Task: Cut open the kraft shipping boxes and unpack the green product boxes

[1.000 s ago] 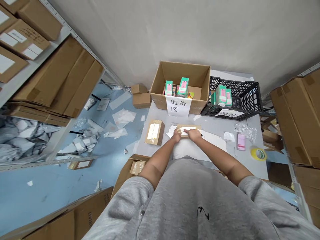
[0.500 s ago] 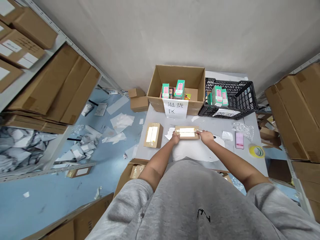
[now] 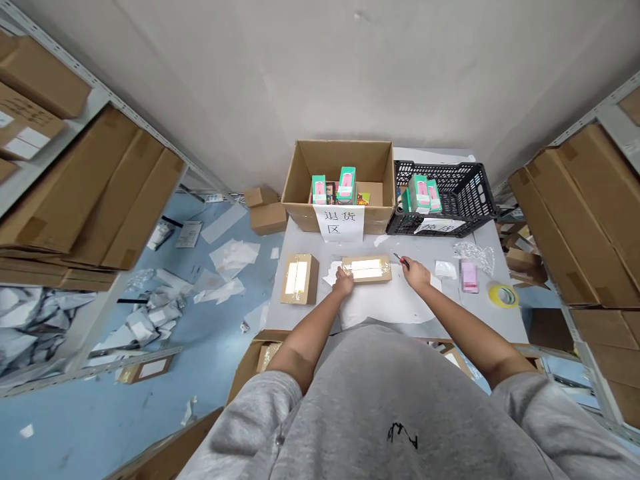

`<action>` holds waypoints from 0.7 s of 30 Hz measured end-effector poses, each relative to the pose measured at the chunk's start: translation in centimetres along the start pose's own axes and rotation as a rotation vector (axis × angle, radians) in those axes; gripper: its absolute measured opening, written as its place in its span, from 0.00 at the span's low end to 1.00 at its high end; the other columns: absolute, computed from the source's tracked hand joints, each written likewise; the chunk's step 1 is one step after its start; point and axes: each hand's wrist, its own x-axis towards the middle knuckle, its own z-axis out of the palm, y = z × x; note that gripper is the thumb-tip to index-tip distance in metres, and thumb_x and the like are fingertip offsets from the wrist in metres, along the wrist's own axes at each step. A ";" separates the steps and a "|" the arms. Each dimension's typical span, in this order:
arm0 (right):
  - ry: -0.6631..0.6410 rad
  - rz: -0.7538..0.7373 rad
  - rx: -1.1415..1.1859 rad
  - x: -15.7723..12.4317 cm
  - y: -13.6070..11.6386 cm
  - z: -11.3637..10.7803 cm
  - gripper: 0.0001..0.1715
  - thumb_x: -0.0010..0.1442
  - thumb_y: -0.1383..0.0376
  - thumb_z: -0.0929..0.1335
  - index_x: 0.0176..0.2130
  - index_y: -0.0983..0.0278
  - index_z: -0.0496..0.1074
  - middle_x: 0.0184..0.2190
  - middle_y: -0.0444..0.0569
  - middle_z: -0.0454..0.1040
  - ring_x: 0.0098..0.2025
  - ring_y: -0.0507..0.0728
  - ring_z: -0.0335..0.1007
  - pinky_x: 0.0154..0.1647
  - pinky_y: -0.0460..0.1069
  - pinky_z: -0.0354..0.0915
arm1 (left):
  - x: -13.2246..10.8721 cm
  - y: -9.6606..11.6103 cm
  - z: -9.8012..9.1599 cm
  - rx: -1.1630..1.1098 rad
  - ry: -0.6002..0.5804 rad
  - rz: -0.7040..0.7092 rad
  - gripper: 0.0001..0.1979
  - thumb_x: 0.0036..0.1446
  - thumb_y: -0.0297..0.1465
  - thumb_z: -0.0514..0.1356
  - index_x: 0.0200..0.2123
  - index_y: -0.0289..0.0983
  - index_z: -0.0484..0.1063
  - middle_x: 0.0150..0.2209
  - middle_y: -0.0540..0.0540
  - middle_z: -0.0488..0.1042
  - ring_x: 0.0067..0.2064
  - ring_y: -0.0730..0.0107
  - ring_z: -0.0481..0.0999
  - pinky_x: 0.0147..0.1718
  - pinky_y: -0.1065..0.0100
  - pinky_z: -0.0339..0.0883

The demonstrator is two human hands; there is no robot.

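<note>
A small taped cardboard box (image 3: 370, 269) with a white label lies on the white sheet on the table. My left hand (image 3: 343, 283) grips its left end, the fingers closed over the corner. Just off the box's right end, my right hand (image 3: 415, 274) is closed round a small utility knife (image 3: 403, 261) with a red and black handle. The knife's thin tip points up and left, apart from the box. A second taped box (image 3: 300, 279) with a white label stands on the table to the left.
Behind are an open carton (image 3: 300, 215) and a black crate (image 3: 477, 200), both holding green-and-pink boxes. On the right lie bubble wrap (image 3: 481, 257), a pink item (image 3: 469, 275) and a yellow tape roll (image 3: 503, 295). Shelves with cartons flank the table; paper scraps litter the floor.
My right hand has drawn the knife away from the box's right end, to the right. My left hand still grips the box. The whole view has shifted slightly.
</note>
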 end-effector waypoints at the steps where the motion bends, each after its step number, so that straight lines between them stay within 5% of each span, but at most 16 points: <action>1: -0.001 0.045 0.096 0.4 -0.2 0.6 0.28 0.79 0.55 0.64 0.73 0.54 0.70 0.59 0.55 0.82 0.57 0.64 0.80 0.52 0.52 0.71 | -0.2 0.4 0.0 0.037 0.030 -0.022 0.39 0.72 0.37 0.54 0.81 0.35 0.47 0.79 0.24 0.56 0.78 0.42 0.63 0.73 0.41 0.59; 3: -0.035 0.126 0.276 1.1 -0.7 2.2 0.32 0.75 0.51 0.69 0.72 0.57 0.70 0.57 0.54 0.83 0.56 0.64 0.81 0.51 0.52 0.72 | -0.7 1.5 -0.2 0.154 0.120 -0.001 0.45 0.69 0.35 0.57 0.83 0.35 0.43 0.83 0.27 0.46 0.83 0.42 0.48 0.77 0.39 0.48; 6: -0.051 0.187 0.453 1.7 -1.4 5.0 0.35 0.68 0.49 0.75 0.68 0.60 0.72 0.56 0.53 0.84 0.55 0.63 0.82 0.51 0.51 0.73 | -0.8 3.8 -0.4 0.374 0.171 0.303 0.46 0.66 0.33 0.58 0.83 0.34 0.47 0.84 0.31 0.43 0.85 0.47 0.40 0.80 0.43 0.39; 10: -0.038 0.234 0.561 1.8 -1.9 7.4 0.31 0.66 0.49 0.76 0.62 0.60 0.75 0.56 0.53 0.84 0.55 0.62 0.82 0.51 0.50 0.73 | 0.5 7.0 -0.2 0.522 -0.002 0.603 0.41 0.71 0.43 0.59 0.82 0.39 0.55 0.82 0.35 0.53 0.82 0.46 0.51 0.79 0.46 0.43; 15: -0.032 0.293 0.549 1.6 -2.1 7.6 0.30 0.66 0.46 0.76 0.59 0.58 0.76 0.55 0.52 0.84 0.55 0.65 0.81 0.53 0.53 0.73 | 2.2 8.7 0.2 0.631 -0.055 0.656 0.34 0.78 0.48 0.51 0.79 0.41 0.62 0.71 0.33 0.72 0.70 0.45 0.69 0.72 0.48 0.55; 21: -0.009 0.313 0.529 0.8 -2.9 6.7 0.26 0.69 0.50 0.75 0.60 0.56 0.72 0.55 0.52 0.84 0.55 0.64 0.82 0.52 0.53 0.75 | 3.1 8.9 0.1 0.709 -0.104 0.678 0.35 0.79 0.49 0.51 0.78 0.35 0.62 0.65 0.27 0.74 0.66 0.42 0.71 0.67 0.51 0.60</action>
